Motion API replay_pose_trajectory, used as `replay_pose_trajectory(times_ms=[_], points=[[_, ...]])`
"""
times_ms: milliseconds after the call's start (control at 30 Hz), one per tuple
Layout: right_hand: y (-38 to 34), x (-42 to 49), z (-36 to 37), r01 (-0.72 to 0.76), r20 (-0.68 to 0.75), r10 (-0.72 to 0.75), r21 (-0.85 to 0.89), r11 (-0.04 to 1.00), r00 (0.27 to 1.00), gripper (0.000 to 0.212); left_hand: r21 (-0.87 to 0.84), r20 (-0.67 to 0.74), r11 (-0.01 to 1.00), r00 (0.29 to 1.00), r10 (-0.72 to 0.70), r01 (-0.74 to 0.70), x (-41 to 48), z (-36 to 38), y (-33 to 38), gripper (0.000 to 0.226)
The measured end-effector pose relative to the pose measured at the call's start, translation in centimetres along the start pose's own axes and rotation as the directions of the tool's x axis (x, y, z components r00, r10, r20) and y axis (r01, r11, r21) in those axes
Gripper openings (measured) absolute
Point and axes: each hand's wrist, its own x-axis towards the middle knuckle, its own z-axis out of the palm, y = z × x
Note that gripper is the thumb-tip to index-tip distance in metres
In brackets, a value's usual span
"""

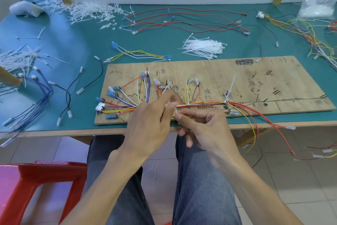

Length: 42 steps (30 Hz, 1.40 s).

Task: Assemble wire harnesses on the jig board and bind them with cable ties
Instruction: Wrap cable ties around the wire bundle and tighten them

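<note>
A wooden jig board (255,86) lies on the green table, with a multicoloured wire harness (204,103) laid along its front and fanned out to blue connectors at the left. My left hand (151,122) sits over the harness trunk, index finger stretched out, thumb and fingers pinching a white cable tie (176,112) against the wires. My right hand (204,129) pinches the same tie from the right between thumb and forefinger. Two fitted ties with long tails (230,88) stand up further right on the trunk.
A pile of fresh white cable ties (204,47) lies behind the board. Loose red and black wires (182,22) and cut tie tails (87,11) lie at the back, blue wire sets (38,100) at the left. A red plastic stool (36,184) stands beside my left knee.
</note>
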Motion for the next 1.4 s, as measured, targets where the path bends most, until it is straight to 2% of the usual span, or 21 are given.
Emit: replay_pose_trajectory(times_ms=[233, 400, 500, 767, 867, 1000, 1100, 1167, 1267, 1400], points=[[0.6, -0.1, 0.0, -0.011, -0.035, 0.009, -0.065, 0.998, 0.999, 0.006, 0.210, -0.122, 0.977, 0.990, 0.074, -0.047, 1.2, 0.1, 0.8, 0.007], [1.3, 0.0, 0.1, 0.026, -0.083, -0.041, -0.174, 0.984, 0.996, 0.006, 0.294, -0.132, 0.956, 0.990, 0.056, -0.015, 2.1, 0.4, 1.0, 0.033], [1.5, 0.1, 0.2, 0.041, -0.096, -0.060, -0.185, 0.982, 0.994, 0.005, 0.308, -0.179, 0.951, 0.982, 0.059, -0.001, 2.1, 0.9, 1.0, 0.037], [1.6, 0.1, 0.5, 0.112, -0.139, -0.155, -0.278, 0.954, 0.978, 0.007, 0.188, -0.276, 0.982, 0.961, 0.032, 0.021, 1.8, 1.0, 0.7, 0.010], [1.6, 0.0, 0.5, 0.115, -0.141, -0.158, -0.270, 0.956, 0.977, 0.007, 0.165, -0.248, 0.986, 0.968, 0.033, 0.008, 1.6, 0.7, 0.8, 0.009], [1.7, 0.0, 0.4, 0.092, -0.156, -0.125, -0.203, 0.975, 0.980, 0.004, 0.139, -0.154, 0.990, 0.988, 0.034, -0.012, 1.1, -0.2, 0.3, 0.022], [1.6, -0.1, 0.1, 0.103, -0.115, -0.129, -0.208, 0.973, 0.985, 0.005, 0.063, -0.035, 0.998, 0.999, 0.004, -0.001, -0.1, -1.1, -0.6, 0.028], [1.5, -0.3, -0.2, 0.120, -0.074, -0.140, -0.224, 0.967, 0.987, 0.009, 0.047, -0.009, 0.999, 1.000, 0.019, -0.018, -1.2, -1.5, -0.9, 0.029], [1.4, -0.7, -0.4, 0.141, -0.057, -0.170, -0.334, 0.932, 0.984, 0.010, -0.008, 0.021, 0.999, 0.999, 0.039, -0.039, -2.5, -1.6, -1.4, 0.024], [1.2, -0.9, -0.5, 0.185, -0.050, -0.255, -0.555, 0.811, 0.966, 0.013, 0.063, -0.029, 0.991, 0.992, 0.122, -0.120, -3.1, -1.2, -1.8, 0.013]])
